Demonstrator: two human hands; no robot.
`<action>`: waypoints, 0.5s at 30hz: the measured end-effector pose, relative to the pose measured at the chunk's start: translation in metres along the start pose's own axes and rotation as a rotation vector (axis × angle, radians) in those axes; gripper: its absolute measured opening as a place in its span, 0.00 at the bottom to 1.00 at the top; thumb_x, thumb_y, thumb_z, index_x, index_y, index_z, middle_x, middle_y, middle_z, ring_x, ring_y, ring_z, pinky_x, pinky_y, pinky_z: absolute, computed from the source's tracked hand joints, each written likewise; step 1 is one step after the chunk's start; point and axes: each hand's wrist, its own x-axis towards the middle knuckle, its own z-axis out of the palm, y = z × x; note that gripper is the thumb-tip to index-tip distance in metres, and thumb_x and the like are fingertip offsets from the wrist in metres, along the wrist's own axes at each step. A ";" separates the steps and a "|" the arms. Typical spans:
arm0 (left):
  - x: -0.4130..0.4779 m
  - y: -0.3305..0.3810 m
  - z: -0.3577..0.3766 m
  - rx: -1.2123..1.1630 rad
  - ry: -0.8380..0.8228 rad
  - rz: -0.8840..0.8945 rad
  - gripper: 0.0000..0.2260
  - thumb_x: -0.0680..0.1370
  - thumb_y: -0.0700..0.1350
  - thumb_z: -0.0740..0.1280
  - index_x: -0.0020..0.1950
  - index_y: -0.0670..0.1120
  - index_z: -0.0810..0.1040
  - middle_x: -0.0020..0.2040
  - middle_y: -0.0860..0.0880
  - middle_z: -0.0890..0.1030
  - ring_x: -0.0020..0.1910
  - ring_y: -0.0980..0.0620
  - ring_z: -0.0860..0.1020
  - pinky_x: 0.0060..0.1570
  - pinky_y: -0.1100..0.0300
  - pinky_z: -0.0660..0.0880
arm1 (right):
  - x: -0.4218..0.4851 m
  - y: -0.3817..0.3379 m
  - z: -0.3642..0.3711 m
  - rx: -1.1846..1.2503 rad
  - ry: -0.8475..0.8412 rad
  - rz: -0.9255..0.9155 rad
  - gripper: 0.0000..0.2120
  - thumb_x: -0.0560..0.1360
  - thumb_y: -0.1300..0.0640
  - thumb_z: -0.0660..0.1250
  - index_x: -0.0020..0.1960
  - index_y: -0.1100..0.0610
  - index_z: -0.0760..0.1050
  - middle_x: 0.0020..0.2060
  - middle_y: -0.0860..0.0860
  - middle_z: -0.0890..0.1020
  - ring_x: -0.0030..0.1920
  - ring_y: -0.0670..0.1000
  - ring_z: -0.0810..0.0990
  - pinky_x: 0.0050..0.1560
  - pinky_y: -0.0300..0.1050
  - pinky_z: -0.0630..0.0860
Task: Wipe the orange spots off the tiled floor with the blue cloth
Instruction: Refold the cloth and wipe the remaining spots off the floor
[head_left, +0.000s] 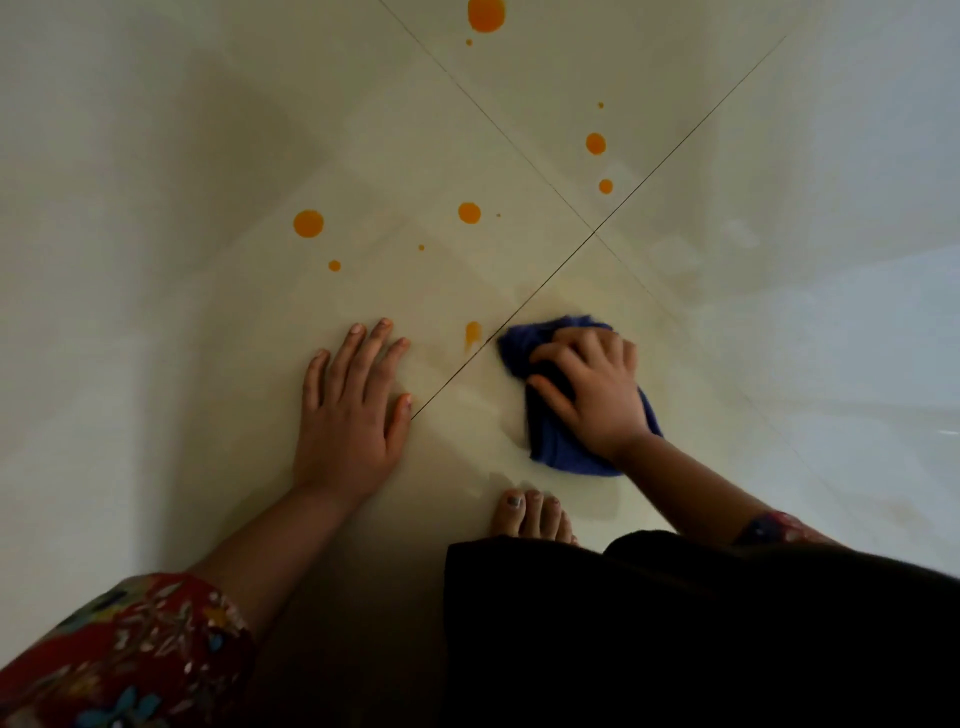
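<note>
Indoors on a tiled floor, by the look of it a room in a home.

Under me lie large, glossy cream tiles that meet at thin dark grout lines, which cross just ahead of me. Pale light reflects off the floor's right side. My bare foot, toenails painted, stands directly on the tiles, and I wear a red floral sleeve and a dark garment, everyday house clothes.

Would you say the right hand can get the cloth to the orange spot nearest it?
Probably yes: the orange spot lies just left of the blue cloth the right hand grips, with only bare floor between.
</note>
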 end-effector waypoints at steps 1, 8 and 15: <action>0.000 0.000 0.000 0.001 0.001 -0.005 0.24 0.78 0.51 0.57 0.75 0.48 0.65 0.78 0.48 0.61 0.77 0.48 0.58 0.73 0.46 0.54 | 0.008 0.014 -0.004 -0.005 0.045 0.114 0.15 0.78 0.41 0.56 0.58 0.48 0.72 0.56 0.54 0.75 0.56 0.57 0.68 0.56 0.52 0.60; 0.000 0.002 0.001 0.003 0.007 -0.016 0.25 0.77 0.51 0.58 0.75 0.48 0.65 0.78 0.49 0.61 0.78 0.50 0.56 0.74 0.46 0.54 | 0.096 0.007 -0.002 -0.081 0.160 0.362 0.19 0.78 0.42 0.56 0.61 0.52 0.72 0.58 0.57 0.73 0.59 0.61 0.68 0.58 0.56 0.62; 0.001 0.001 0.001 0.014 -0.002 -0.007 0.25 0.78 0.51 0.58 0.75 0.48 0.65 0.78 0.49 0.61 0.77 0.49 0.57 0.74 0.46 0.55 | 0.040 0.026 -0.008 -0.057 -0.022 -0.165 0.16 0.78 0.40 0.57 0.60 0.48 0.70 0.57 0.53 0.74 0.56 0.59 0.70 0.55 0.54 0.62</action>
